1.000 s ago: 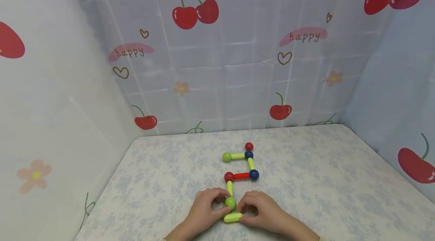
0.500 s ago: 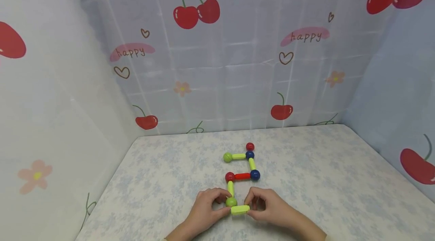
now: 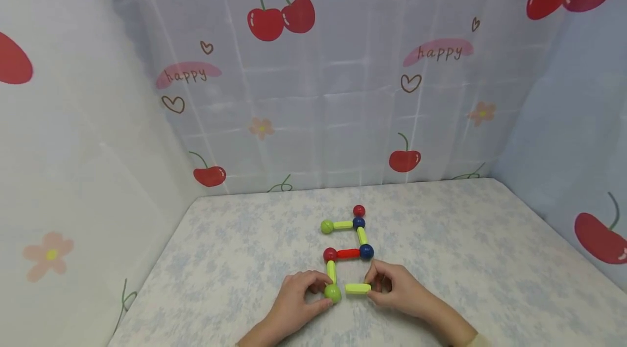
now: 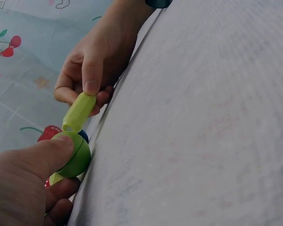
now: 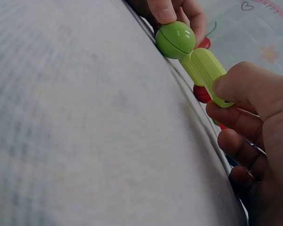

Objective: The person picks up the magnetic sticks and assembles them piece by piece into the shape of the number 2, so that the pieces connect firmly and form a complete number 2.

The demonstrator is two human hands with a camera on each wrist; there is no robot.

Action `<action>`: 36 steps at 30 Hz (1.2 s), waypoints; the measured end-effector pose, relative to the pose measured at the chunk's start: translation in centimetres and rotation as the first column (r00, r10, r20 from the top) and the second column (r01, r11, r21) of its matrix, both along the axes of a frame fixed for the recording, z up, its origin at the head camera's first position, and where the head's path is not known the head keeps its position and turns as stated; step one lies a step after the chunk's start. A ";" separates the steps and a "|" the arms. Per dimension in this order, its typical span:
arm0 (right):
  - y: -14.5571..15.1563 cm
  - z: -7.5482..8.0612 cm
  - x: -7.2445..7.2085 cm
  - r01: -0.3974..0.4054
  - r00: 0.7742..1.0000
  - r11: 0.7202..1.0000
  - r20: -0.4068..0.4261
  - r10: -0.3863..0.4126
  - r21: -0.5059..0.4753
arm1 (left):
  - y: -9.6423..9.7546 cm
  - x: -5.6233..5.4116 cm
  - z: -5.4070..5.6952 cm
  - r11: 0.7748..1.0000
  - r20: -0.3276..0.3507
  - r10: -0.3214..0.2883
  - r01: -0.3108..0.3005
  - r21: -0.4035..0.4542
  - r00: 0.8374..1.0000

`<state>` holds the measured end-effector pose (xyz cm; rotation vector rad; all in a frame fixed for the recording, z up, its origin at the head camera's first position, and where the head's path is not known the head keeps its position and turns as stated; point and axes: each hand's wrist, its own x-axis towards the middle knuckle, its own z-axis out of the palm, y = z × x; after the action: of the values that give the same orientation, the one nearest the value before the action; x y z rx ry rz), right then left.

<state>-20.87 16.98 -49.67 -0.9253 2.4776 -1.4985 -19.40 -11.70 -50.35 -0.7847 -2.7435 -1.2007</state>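
Note:
My left hand (image 3: 299,301) pinches the green ball (image 3: 332,293) at the near end of a chain of balls and rods, thumb on its near side. In my right hand (image 3: 399,288) a yellow-green rod (image 3: 357,289) is pinched by its right end between thumb and fingers. The rod's free left end points at the green ball, with a small gap between them in the head view. A hollow shows in that rod end (image 4: 70,126) in the left wrist view. From the green ball another yellow-green rod (image 3: 331,272) runs back to a red ball (image 3: 330,254).
Farther along the chain come a red rod (image 3: 348,253), a blue ball (image 3: 366,251), a yellow-green rod (image 3: 362,236), a second blue ball (image 3: 358,222), a small red ball (image 3: 359,210) and a green ball (image 3: 326,225). A cherry-print curtain (image 3: 313,140) stands behind the patterned tabletop (image 3: 235,249).
My right hand has carried the rod from in front of the green ball to its right side and slightly away from me. The left hand keeps its hold on the ball.

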 end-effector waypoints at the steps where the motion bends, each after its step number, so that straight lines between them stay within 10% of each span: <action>1: 0.0 0.0 0.0 -0.002 1.000 1.000 -0.008 0.002 0.000 | 0.0 0.0 0.0 1.000 -0.006 0.000 0.000 0.004 1.000; 36: -0.3 -0.5 0.2 0.034 0.999 0.999 0.025 -0.035 0.030 | 0.0 -0.1 -0.3 1.000 0.014 -0.002 0.002 0.000 1.000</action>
<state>-20.66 16.63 -50.16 -0.8574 2.5037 -1.4703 -19.46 -11.71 -50.67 -0.7821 -2.7548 -1.2107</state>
